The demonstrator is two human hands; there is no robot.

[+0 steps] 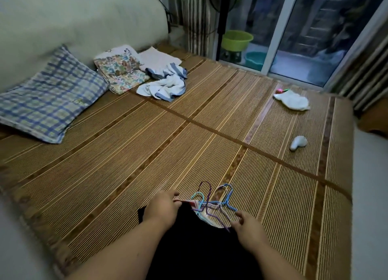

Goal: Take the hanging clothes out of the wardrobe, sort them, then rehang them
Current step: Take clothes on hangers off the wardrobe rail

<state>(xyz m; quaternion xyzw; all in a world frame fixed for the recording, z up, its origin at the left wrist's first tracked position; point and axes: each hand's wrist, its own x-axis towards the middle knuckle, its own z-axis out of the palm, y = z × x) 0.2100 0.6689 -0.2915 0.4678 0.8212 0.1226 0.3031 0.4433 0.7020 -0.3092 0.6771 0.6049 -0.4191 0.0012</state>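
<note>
We take as our reference surface a woven mat (147, 149) of fine ribbed strips, tan with darker brown bands. At the mat's near edge lies a black garment (189, 248), matte and showing no detail. A bundle of thin wire hangers (212, 204) sits at its top. The hangers are coated purple, blue, teal and white, and their rounded hooks point toward the mat's centre.

The left hand (165, 206) curls its fingers round the bundle's left end. The right hand (248, 224) pinches the wire ends at the bundle's right.

At the mat's far-left corner we note a plump checked pillow (52, 99), a folded floral cloth (121, 74) and a crumpled white-and-blue towel (163, 84). Toward the mat's far-right edge lie a rumpled white cloth (292, 100) and a small, smooth white object (298, 143).
</note>
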